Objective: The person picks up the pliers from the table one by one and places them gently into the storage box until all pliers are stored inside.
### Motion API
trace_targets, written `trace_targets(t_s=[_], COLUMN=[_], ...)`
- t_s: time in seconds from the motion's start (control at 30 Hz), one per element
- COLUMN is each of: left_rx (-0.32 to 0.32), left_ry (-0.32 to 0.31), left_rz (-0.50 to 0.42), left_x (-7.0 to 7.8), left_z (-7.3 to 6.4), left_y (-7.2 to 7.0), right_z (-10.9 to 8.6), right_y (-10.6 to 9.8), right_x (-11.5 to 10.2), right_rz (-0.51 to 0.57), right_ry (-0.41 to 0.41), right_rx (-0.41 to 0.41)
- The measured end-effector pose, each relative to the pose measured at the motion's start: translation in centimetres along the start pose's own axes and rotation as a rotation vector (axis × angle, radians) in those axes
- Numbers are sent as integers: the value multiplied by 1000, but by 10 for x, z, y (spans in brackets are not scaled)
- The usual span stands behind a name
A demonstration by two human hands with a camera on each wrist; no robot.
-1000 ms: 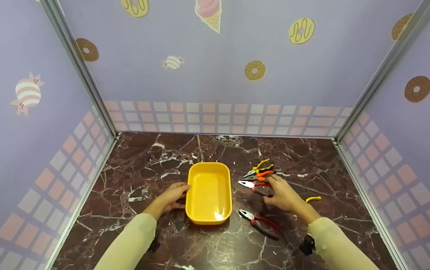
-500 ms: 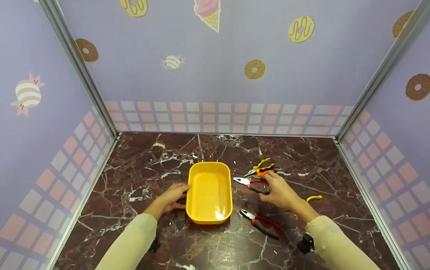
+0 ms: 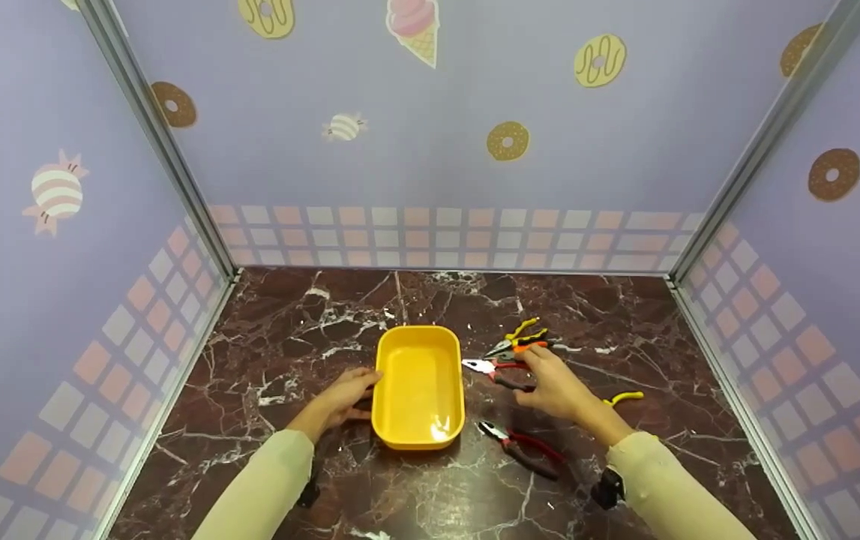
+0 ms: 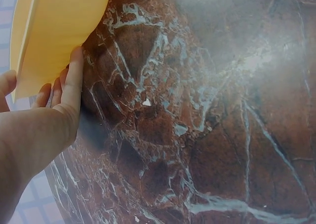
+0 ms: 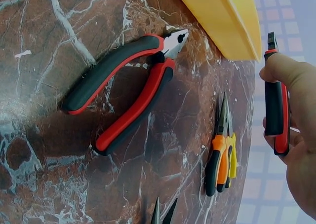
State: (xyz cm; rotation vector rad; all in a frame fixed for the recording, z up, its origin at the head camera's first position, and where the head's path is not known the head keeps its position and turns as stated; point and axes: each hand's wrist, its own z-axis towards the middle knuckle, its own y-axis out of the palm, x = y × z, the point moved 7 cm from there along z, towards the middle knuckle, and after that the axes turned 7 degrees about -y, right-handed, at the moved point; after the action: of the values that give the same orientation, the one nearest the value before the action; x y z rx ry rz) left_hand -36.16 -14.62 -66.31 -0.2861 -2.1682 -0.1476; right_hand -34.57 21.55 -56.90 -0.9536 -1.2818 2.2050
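Observation:
In the head view a yellow plastic box [image 3: 418,391] stands upright in the middle of the marble-patterned table. My left hand [image 3: 341,396] holds its left side, a fingertip at the rim and other fingers against the outer wall [image 4: 54,41]. My right hand [image 3: 555,384] grips a pair of combination pliers [image 5: 274,108] by its red and black handles. The pliers' metal head [image 3: 479,366] points left, close to the box's right rim. A second pair of red-and-black pliers [image 5: 116,58] lies below on the table with its handles spread.
Beyond my right hand lie needle-nose pliers with orange handles [image 3: 528,347] and a yellow-handled pair [image 3: 524,328]. Another yellow handle [image 3: 628,395] shows behind my right wrist. Patterned panels enclose the table at the back [image 3: 430,172] and both sides.
My right hand has moved a little left and lifted the pliers away from the others, bringing their head to the box's right side. The left hand and the box stay in place.

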Motion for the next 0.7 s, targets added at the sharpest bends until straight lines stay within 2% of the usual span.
trace_targets(t_s=[0.33,0.7], left_rx=[-2,-1], left_ry=[5,8], left_rz=[-14,-6], left_x=[0,1], left_z=[-1,-2], left_y=[0,0], right_z=[1,1], right_y=[8,16], right_x=[0,-1], right_rz=[4,36], right_ry=[76,93], right_rx=[-52,-88])
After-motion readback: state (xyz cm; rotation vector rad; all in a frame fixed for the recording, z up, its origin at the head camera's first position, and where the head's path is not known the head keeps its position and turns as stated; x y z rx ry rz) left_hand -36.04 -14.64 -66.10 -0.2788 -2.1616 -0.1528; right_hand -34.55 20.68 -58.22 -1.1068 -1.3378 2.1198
